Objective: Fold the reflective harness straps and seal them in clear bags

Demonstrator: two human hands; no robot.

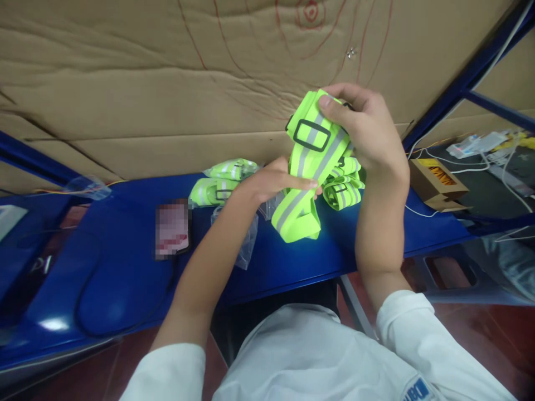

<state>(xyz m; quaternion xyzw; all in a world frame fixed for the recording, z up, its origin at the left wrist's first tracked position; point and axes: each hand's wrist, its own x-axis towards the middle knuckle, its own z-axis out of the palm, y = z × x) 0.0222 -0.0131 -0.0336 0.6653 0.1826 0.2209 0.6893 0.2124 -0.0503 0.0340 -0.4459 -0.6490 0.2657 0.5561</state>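
Note:
A neon yellow-green strap [298, 159] with grey reflective stripes and a black rectangular buckle hangs folded between my hands, above the table. My right hand [361, 120] pinches its upper end, thumb on the front. Lower down, my left hand [278, 181] grips the strap's middle, with its thumb across the front. The strap's looped lower end dangles beneath my left hand. Behind my right wrist, a coiled green strap [343, 192] lies on the blue table [330, 245]. Green straps in clear bags [213, 189] are at the back, left of my left hand.
A clear plastic bag [248, 242] lies beside my left forearm. Further left is a phone-like object [172, 229], its surface pixelated. An open cardboard box [437, 184] stands at the right near white cables. Cardboard [167, 106] backs the table, and blue frame bars [443, 106] rise at the right.

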